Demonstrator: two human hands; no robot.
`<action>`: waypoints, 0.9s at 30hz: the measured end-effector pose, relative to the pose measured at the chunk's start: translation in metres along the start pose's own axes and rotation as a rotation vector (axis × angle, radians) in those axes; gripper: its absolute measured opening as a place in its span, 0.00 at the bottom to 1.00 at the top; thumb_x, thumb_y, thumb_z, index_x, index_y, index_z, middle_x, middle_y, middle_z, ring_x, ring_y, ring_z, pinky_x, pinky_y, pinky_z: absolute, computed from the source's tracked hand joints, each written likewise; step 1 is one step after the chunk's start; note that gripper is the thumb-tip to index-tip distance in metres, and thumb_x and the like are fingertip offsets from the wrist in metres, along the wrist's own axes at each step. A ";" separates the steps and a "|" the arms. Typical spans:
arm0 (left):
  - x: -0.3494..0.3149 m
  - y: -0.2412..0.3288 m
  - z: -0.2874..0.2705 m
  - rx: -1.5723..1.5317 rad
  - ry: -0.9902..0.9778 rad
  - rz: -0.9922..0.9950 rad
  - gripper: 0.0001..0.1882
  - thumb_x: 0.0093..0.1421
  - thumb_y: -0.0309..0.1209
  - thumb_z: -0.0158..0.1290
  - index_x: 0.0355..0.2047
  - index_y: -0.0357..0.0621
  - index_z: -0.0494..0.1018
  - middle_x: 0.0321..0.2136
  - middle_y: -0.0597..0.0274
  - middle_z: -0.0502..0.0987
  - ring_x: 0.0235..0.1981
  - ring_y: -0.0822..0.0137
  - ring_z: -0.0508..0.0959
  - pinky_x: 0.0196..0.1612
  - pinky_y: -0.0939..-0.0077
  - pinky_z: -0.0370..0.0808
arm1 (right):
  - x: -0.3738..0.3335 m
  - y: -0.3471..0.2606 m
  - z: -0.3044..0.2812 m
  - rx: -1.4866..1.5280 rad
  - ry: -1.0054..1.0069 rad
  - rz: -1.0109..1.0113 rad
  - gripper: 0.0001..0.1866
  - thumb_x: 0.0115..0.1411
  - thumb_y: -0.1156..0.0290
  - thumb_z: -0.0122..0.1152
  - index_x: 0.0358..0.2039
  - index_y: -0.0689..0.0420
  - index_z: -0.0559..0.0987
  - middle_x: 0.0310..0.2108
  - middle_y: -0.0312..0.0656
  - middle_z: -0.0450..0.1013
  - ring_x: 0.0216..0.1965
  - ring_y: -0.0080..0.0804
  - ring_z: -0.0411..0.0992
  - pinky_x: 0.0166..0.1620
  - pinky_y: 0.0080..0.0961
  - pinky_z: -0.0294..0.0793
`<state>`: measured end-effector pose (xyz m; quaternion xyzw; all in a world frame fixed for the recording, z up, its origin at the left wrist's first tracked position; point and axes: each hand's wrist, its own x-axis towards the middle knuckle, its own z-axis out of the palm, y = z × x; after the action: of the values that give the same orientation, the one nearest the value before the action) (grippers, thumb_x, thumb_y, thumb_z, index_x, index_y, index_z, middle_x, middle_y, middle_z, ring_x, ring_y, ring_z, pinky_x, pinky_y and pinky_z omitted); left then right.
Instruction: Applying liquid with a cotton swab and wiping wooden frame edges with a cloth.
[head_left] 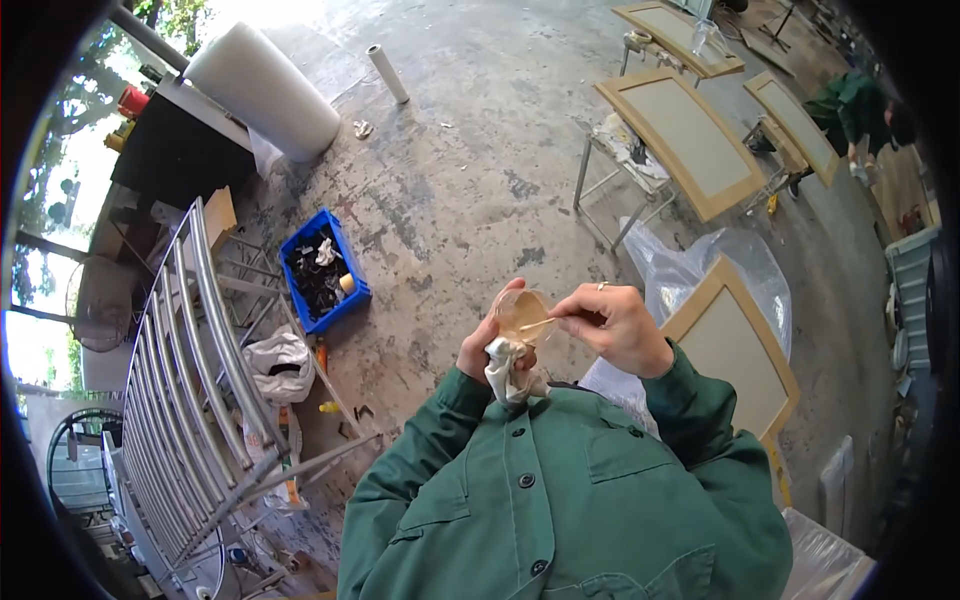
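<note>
In front of my chest, my left hand (pixel 478 348) is closed around a small cup (pixel 508 308), tilted so that its inside shows. A beige substance coats the inside of the cup. Bunched against the same hand, a crumpled white cloth (pixel 507 372) hangs below the cup. My right hand (pixel 622 332) pinches a thin, light wooden stick (pixel 540 324), whose far end reaches into the cup. A ring shows on one finger of that hand.
Left stand a metal tube rack (pixel 205 330) and a blue crate (pixel 330 310) of dark scraps. A large white roll (pixel 265 92) stands beyond. Framed panels (pixel 690 140) lie on trestles at right; another panel (pixel 735 340) and plastic wrap (pixel 765 268) are nearer. A co-worker (pixel 850 112) bends at far right.
</note>
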<state>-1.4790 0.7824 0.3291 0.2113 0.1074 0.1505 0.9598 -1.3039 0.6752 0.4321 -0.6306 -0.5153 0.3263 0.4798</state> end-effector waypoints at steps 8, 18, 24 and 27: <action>0.182 0.125 -0.057 -0.064 -0.108 -0.095 0.41 0.54 0.47 0.53 0.63 0.58 0.46 0.43 0.56 0.70 0.16 0.65 0.67 0.21 0.71 0.66 | 0.179 0.037 -0.044 -0.054 0.190 0.005 0.07 0.51 0.81 0.59 0.32 0.60 0.80 0.23 0.42 0.75 0.24 0.27 0.73 0.28 0.20 0.70; 0.457 0.257 -0.071 0.070 -0.264 -0.547 0.42 0.52 0.50 0.54 0.63 0.57 0.48 0.45 0.58 0.69 0.26 0.63 0.72 0.22 0.71 0.69 | 0.361 0.093 -0.132 0.143 0.620 0.278 0.06 0.52 0.81 0.58 0.33 0.63 0.79 0.27 0.39 0.76 0.27 0.18 0.72 0.32 0.16 0.71; 0.596 0.271 -0.071 0.075 -0.370 -0.736 0.42 0.52 0.48 0.54 0.63 0.56 0.47 0.44 0.56 0.69 0.21 0.62 0.72 0.21 0.70 0.70 | 0.425 0.126 -0.193 0.390 0.794 0.382 0.07 0.54 0.83 0.58 0.35 0.66 0.78 0.31 0.41 0.77 0.34 0.23 0.75 0.39 0.17 0.74; 0.663 0.280 -0.057 0.135 -0.349 -0.777 0.42 0.52 0.48 0.55 0.63 0.55 0.47 0.45 0.56 0.69 0.22 0.62 0.72 0.21 0.70 0.70 | 0.457 0.145 -0.227 0.269 0.879 0.374 0.06 0.55 0.82 0.57 0.35 0.66 0.78 0.30 0.41 0.77 0.32 0.22 0.75 0.37 0.16 0.74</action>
<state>-0.9445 1.2675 0.3069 0.2400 0.0247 -0.2674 0.9329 -0.9326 1.0527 0.4079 -0.7227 -0.0956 0.1738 0.6620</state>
